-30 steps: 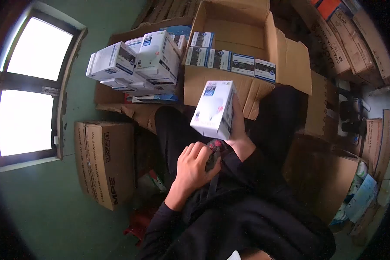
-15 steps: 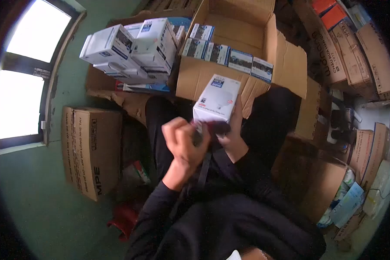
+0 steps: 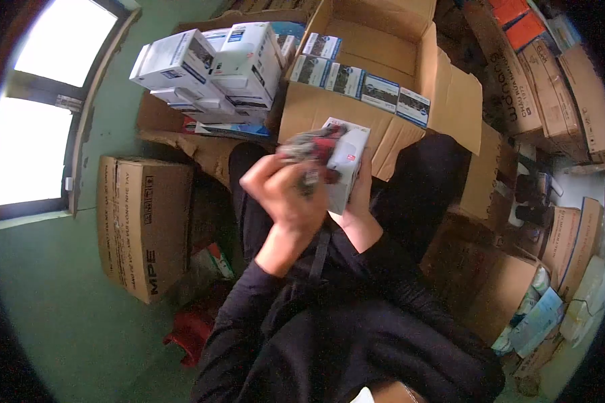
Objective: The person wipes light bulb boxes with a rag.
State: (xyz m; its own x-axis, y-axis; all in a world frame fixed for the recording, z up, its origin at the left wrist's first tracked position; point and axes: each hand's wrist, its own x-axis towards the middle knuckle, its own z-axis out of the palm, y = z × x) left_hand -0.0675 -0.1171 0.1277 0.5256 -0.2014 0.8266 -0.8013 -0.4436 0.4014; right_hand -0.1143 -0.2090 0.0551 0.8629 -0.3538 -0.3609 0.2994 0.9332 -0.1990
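In the head view a white carton with printed labels (image 3: 349, 161) stands tilted between my knees, its lower end toward me. My right hand (image 3: 357, 208) wraps round its right side and lower end. My left hand (image 3: 286, 191) is closed on a crumpled cloth (image 3: 309, 148), grey and dark red and smeared by motion. The cloth lies over the carton's upper left face and hides much of its print.
Ahead stands an open cardboard box (image 3: 383, 54) with several small blue-and-white boxes (image 3: 381, 92) in a row. Stacked white cartons (image 3: 249, 64) are at the left. A closed cardboard box (image 3: 144, 228) sits by the wall; more boxes (image 3: 558, 94) are piled at right.
My left hand has moved the cloth from the carton's near end up over its front face. The carton has tipped and turned slightly in my right hand.
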